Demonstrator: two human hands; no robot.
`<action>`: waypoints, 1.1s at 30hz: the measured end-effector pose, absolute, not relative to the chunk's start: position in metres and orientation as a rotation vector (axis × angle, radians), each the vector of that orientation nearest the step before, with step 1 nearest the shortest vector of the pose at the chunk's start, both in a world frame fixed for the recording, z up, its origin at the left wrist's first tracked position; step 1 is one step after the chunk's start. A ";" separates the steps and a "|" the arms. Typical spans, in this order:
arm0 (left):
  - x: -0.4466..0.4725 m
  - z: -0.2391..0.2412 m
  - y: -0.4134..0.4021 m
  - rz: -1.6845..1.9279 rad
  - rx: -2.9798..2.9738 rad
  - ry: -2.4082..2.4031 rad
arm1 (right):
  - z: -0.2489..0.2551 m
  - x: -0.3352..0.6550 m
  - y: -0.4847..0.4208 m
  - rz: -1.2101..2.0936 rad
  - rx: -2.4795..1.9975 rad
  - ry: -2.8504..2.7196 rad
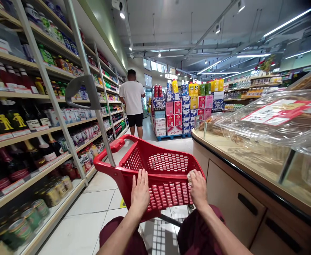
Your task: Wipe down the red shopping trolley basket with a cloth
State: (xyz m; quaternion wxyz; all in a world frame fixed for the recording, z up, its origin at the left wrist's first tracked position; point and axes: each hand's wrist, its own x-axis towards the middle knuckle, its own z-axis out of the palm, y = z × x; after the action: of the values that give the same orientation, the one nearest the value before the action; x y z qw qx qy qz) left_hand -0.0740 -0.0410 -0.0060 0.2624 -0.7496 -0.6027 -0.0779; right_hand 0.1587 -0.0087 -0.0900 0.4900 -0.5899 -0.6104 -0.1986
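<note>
A red plastic shopping basket [155, 156] on a trolley stands in the aisle right in front of me, and I see nothing lying inside it. My left hand [140, 193] lies flat on its near rim with the fingers stretched out. On the right part of that rim rests my right hand [197, 187], fingers curled round a small pale thing I cannot make out. A grey pole with a handle [79, 88] rises from the basket's left side.
Shelves [30, 134] of bottles and cans line the left side. A counter [251, 177] with clear food boxes runs along the right. A person in a white shirt [132, 101] walks ahead in the aisle. A pallet of stacked drink cartons [176, 117] stands beyond.
</note>
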 end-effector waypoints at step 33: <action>-0.062 -0.011 -0.038 -0.264 -2.032 -1.641 | -0.074 0.137 0.003 -0.394 -1.435 -1.569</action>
State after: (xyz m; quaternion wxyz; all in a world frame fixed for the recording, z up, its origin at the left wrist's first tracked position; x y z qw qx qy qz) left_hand -0.0616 -0.0383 -0.0115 0.2553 -0.7485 -0.6042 -0.0974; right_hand 0.1368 0.0026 -0.0743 0.4701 -0.5858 -0.6403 -0.1607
